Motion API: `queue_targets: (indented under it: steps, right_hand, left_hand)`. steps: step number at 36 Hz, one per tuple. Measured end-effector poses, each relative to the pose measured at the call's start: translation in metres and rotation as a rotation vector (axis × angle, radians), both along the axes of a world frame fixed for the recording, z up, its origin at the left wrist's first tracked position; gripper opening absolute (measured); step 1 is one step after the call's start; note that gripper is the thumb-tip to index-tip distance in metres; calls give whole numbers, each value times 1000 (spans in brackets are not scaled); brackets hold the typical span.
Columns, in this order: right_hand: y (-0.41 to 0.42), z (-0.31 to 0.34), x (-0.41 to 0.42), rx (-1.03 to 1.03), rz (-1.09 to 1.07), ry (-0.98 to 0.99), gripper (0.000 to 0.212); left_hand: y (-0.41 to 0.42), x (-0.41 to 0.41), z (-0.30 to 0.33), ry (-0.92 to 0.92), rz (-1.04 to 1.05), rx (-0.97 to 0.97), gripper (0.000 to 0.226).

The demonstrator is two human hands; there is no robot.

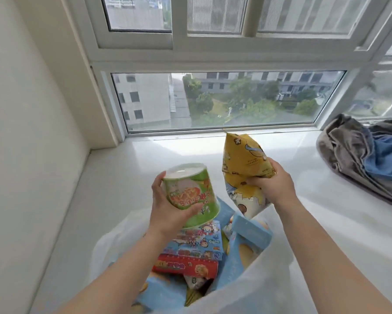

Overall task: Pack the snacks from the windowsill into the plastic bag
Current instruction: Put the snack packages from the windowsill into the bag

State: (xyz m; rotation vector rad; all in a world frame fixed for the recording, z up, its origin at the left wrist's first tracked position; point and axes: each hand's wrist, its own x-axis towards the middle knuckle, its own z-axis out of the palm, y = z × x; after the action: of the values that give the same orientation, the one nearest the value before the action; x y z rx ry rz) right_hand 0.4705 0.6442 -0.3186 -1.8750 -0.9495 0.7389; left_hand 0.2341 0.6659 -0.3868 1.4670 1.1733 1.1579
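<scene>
In the head view, both bare forearms reach forward from the bottom edge and meet over the open mouth of the plastic bag [267, 282]. The left hand [167, 205] grips a green cup [188, 193] from its left side, thumb up near the white end and the fingers [190, 210] curled under and across the printed wall, so the cup lies tilted with its white end pointing up and away and its wider rim toward the bag. The right hand [272, 184] pinches a yellow snack pouch [244, 164] around its middle, fingers closed on the crumpled foil, knuckles toward the camera; the pouch stands nearly upright, its top corner toward the window [224, 100] and its lower end dipping just into the bag. The cup is green with an orange and red picture and red lettering that appears upside down and is too blurred to read. The pouch is yellow with pale blue and white cartoon shapes and small dark print that cannot be made out. The white translucent bag sits on the white windowsill [326, 223], close to the person, and already holds a blue cartoon box [197, 241], a red box [186, 266] lying just in front of it, and pale blue packets [251, 232] on the right. Their writing is also illegible. A heap of grey and blue clothes [367, 155] lies on the sill far to the right, well apart from the bag.
</scene>
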Motion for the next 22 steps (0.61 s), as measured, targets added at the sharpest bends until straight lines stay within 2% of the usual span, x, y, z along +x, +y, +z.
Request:
queue_targets:
  steps: [3,5,8,13,17,20,22]
  right_hand:
    - [-17,-9,-2,1,-3,-3,65]
    - [-23,-15,-3,11,-7,0,62]
    - [-28,-20,-6,26,-9,-17,60]
    - [-28,-15,-8,29,-20,-121,69]
    - [-27,-2,-16,27,45,-443,71]
    - [-22,-1,-28,134,149,-773,72]
    - [-14,-5,-37,194,207,-912,71]
  left_hand:
    - [-10,2,-21,269,-52,92,100]
    - [-14,0,-31,372,-96,104,98]
    - [-16,-1,-34,432,-111,106,95]
    - [-37,8,-32,392,-218,93,66]
    - [-49,23,-28,458,-227,68,58]
    - [-53,26,-20,443,-264,39,55]
    - [-58,19,-16,436,-316,42,50]
